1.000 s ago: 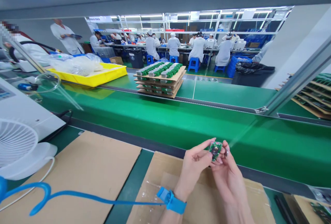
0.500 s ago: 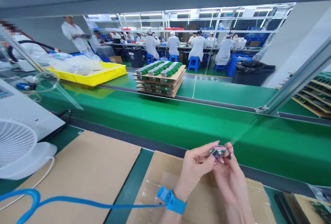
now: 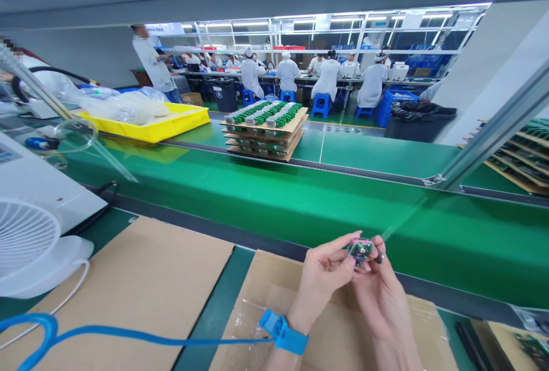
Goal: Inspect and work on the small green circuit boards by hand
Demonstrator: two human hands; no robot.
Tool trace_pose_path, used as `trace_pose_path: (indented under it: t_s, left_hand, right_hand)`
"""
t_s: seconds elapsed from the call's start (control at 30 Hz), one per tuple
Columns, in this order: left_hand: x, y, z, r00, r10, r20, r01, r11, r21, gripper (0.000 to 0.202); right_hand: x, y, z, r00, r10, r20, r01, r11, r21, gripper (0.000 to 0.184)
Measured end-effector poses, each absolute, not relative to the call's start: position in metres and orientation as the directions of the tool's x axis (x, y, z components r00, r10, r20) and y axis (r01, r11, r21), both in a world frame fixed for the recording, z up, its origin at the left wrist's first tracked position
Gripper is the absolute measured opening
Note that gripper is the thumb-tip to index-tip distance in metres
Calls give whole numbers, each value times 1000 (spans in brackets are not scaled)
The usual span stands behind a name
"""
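Note:
Between my two hands is a small electronic module (image 3: 361, 251), a green circuit board in what looks like a clear casing with a pinkish top edge. My left hand (image 3: 328, 268) pinches it from the left, thumb below and fingers above. My right hand (image 3: 380, 279) closes on its right side, fingertips curled around it; part of the module is hidden there. Both hands are raised over a cardboard sheet (image 3: 266, 296). A blue wrist strap (image 3: 285, 334) circles my left wrist, its blue cord (image 3: 171, 334) running off to the left.
A green conveyor belt (image 3: 214, 182) crosses beyond my hands. Behind it are stacked boards on cardboard (image 3: 263, 131) and a yellow tray (image 3: 150, 130) of plastic bags. A white fan (image 3: 30, 245) stands left; circuit boards (image 3: 532, 348) lie at lower right. Several people work in the background.
The module has tilted between my fingers, so more of its green board faces me. My hands have barely moved. A standing person in the background has moved to the right.

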State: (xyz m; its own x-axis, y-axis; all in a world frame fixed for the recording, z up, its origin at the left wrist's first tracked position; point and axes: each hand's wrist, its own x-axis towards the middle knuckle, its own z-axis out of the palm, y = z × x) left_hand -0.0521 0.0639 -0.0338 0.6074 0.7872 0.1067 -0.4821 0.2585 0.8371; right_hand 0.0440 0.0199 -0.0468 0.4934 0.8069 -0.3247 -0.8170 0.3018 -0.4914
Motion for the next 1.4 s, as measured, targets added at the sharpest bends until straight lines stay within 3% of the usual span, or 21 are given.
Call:
trace_pose_path:
  t_s: [0.3, 0.8, 1.2, 1.4]
  left_hand:
    - [-53, 64, -30, 624, 780, 42, -460, 323, 827, 50]
    - [-49, 63, -37, 591, 806, -33, -451, 365, 814, 60]
    - [-51, 62, -32, 599, 800, -25, -463, 371, 805, 39]
    - [-49, 63, -36, 633, 774, -32, -477, 422, 771, 40]
  right_hand:
    - [43, 19, -48, 440, 842, -311, -840, 264, -474, 29]
    - [37, 21, -36, 472, 779, -413, -831, 238, -502, 41]
    - [37, 22, -37, 489, 760, -428, -821, 235, -520, 43]
    - [41, 20, -42, 483, 766, -425, -813, 212, -542, 42]
